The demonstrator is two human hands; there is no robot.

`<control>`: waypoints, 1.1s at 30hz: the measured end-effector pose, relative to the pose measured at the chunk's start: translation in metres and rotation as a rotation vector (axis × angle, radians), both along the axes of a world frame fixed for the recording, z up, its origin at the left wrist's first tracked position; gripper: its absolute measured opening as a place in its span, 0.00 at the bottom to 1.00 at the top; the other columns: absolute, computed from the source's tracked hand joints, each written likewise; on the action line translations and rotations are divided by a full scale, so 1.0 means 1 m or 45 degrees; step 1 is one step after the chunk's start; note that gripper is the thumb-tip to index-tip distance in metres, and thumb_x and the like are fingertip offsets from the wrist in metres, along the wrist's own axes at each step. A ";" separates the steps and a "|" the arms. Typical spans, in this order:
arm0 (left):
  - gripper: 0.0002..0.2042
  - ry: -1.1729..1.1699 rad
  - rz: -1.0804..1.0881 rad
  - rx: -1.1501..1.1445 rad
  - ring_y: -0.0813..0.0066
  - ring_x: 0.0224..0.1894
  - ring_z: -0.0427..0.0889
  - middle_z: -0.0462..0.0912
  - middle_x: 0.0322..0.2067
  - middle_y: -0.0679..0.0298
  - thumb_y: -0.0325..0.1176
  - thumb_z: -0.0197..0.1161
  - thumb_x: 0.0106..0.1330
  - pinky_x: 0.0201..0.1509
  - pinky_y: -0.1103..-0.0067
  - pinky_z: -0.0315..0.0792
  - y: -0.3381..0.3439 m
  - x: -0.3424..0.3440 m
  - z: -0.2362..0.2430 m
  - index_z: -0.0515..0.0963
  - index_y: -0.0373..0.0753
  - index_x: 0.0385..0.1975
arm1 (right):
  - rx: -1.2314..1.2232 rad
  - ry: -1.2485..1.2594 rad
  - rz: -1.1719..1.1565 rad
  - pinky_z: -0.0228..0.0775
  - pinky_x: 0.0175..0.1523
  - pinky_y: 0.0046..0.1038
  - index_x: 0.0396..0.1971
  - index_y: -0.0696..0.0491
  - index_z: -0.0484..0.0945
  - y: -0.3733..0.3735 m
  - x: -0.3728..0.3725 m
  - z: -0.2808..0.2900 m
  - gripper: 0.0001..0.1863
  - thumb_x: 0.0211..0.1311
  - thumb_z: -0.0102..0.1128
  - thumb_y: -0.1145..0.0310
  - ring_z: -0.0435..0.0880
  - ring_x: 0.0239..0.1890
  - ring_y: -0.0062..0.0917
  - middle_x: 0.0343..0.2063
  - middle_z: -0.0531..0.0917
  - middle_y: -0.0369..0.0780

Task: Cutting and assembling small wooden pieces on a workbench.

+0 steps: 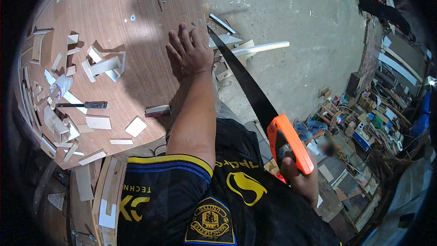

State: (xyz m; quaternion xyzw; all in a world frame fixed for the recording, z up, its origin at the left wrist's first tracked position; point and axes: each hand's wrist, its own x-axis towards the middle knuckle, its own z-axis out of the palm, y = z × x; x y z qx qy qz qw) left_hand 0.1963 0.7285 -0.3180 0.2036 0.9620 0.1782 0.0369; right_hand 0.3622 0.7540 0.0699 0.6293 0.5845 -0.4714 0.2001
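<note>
My left hand (pixel 192 53) lies on the brown wood-grain board (pixel 150 59) near its right edge, palm down with the fingers apart. In my right hand (pixel 300 180) is the orange and black handle of a hand saw (pixel 255 89), fingers wrapped round the grip. The dark blade slants up and to the left, its tip beside the board's right edge close to my left hand. Whether the teeth touch the board I cannot tell. A short offcut (pixel 158 110) lies by the board's near edge, left of my forearm.
Several wood offcuts (pixel 105 66) and a black-handled screwdriver (pixel 95 105) lie on the board's left side. Narrow strips (pixel 259 48) rest on the concrete floor (pixel 291 13) to the right. Farther right, a person (pixel 314 132) sits low beside piled scrap and tools (pixel 364 114).
</note>
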 end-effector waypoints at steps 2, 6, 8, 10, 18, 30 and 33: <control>0.24 -0.007 0.010 0.010 0.48 0.72 0.50 0.61 0.67 0.62 0.34 0.59 0.58 0.71 0.45 0.42 -0.002 -0.001 0.002 0.72 0.47 0.57 | -0.026 -0.009 -0.001 0.68 0.38 0.26 0.51 0.60 0.73 -0.001 -0.002 0.003 0.25 0.64 0.61 0.55 0.75 0.31 0.22 0.28 0.76 0.38; 0.24 0.008 0.009 0.002 0.49 0.72 0.50 0.62 0.67 0.62 0.34 0.59 0.57 0.71 0.45 0.42 -0.002 -0.002 0.002 0.72 0.48 0.57 | -0.030 0.019 0.058 0.69 0.40 0.28 0.51 0.60 0.73 -0.003 0.001 0.006 0.24 0.63 0.62 0.57 0.78 0.32 0.28 0.31 0.78 0.42; 0.24 0.008 0.000 0.000 0.48 0.72 0.50 0.62 0.67 0.62 0.34 0.59 0.57 0.71 0.45 0.42 -0.003 -0.003 0.000 0.72 0.49 0.57 | 0.008 0.059 0.130 0.70 0.40 0.29 0.50 0.60 0.73 -0.004 0.004 0.004 0.24 0.62 0.62 0.58 0.79 0.33 0.31 0.31 0.79 0.43; 0.23 0.049 0.018 0.033 0.48 0.72 0.51 0.63 0.66 0.62 0.34 0.59 0.58 0.70 0.44 0.43 -0.003 -0.004 0.000 0.72 0.49 0.56 | -0.076 0.041 0.147 0.70 0.42 0.31 0.49 0.60 0.73 -0.004 0.008 0.005 0.23 0.61 0.63 0.60 0.80 0.36 0.37 0.32 0.79 0.45; 0.19 0.085 0.035 0.068 0.45 0.71 0.54 0.64 0.66 0.61 0.36 0.58 0.60 0.70 0.44 0.43 -0.001 -0.004 0.000 0.74 0.48 0.53 | -0.050 0.003 0.229 0.69 0.44 0.36 0.44 0.58 0.74 -0.010 0.007 0.009 0.18 0.60 0.64 0.62 0.79 0.37 0.40 0.33 0.78 0.45; 0.18 0.144 -0.002 0.074 0.43 0.69 0.56 0.67 0.64 0.60 0.35 0.59 0.59 0.68 0.43 0.47 -0.001 -0.004 0.004 0.75 0.47 0.51 | -0.037 -0.082 0.282 0.70 0.42 0.34 0.45 0.59 0.74 -0.020 -0.028 0.015 0.17 0.61 0.64 0.64 0.80 0.36 0.41 0.33 0.79 0.45; 0.17 0.151 -0.002 0.102 0.42 0.71 0.54 0.67 0.64 0.60 0.33 0.60 0.59 0.70 0.42 0.44 -0.002 -0.006 0.003 0.76 0.45 0.49 | -0.031 0.009 0.261 0.71 0.43 0.32 0.49 0.59 0.74 -0.013 -0.051 0.012 0.20 0.63 0.63 0.63 0.81 0.37 0.40 0.35 0.80 0.46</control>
